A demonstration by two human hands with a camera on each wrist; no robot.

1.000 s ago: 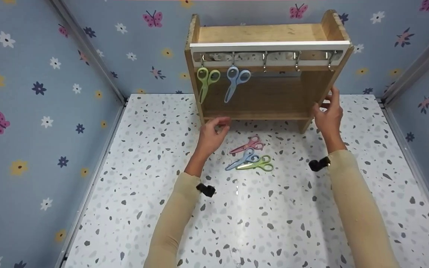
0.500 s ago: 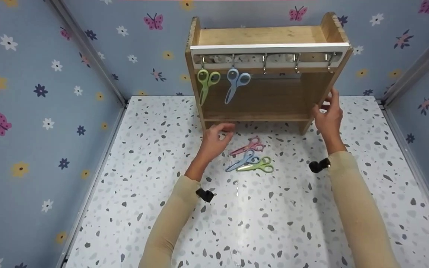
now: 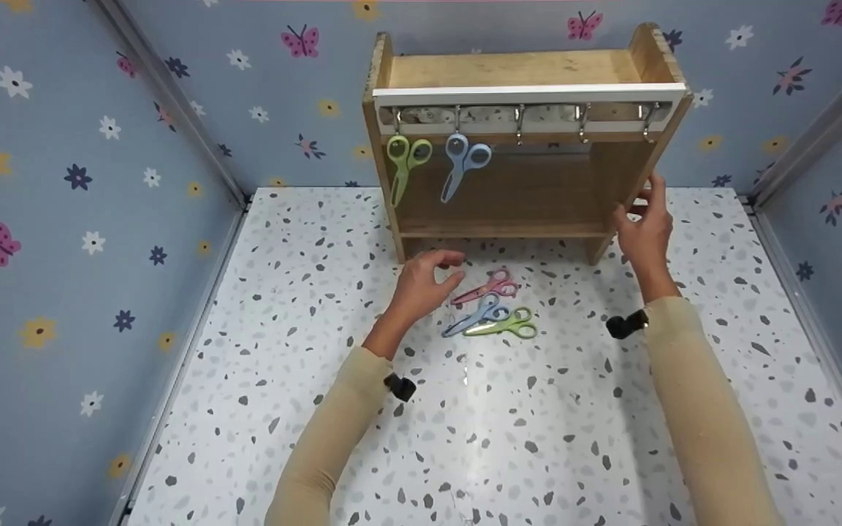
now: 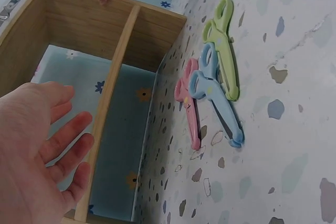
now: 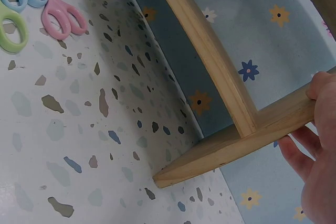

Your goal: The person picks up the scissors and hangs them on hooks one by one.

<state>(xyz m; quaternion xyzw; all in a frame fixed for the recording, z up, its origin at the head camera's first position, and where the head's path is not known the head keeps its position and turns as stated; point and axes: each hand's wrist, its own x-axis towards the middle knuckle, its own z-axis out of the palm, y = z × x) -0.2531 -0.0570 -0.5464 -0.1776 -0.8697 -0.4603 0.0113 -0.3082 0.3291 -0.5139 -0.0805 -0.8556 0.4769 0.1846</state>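
My left hand [image 3: 425, 283] hovers just left of the loose scissors, holding nothing; its fingers are relaxed and parted from the thumb. Closest to it lie pink scissors [image 3: 487, 287]. Blue scissors [image 3: 476, 315] and green scissors [image 3: 501, 324] lie in front of them, partly overlapping. My right hand [image 3: 646, 232] grips the right side panel of the wooden shelf [image 3: 512, 230], thumb at the front edge and fingers on the outer face, as the right wrist view shows. Another green pair of scissors [image 3: 404, 168] and another blue pair [image 3: 462, 165] hang from the two leftmost hooks.
A white-edged rail [image 3: 531, 95] with several metal hooks [image 3: 582, 123] spans the shelf's front; the hooks to the right carry nothing. The shelf stands against the flowered back wall [image 3: 311, 95] on a speckled tabletop [image 3: 509, 438]. Side panels [image 3: 63, 256] border the left and right.
My left hand has come away from the shelf's lower edge, a little down and right towards the pink scissors, and its thumb and fingers have parted. My right hand stays on the panel.
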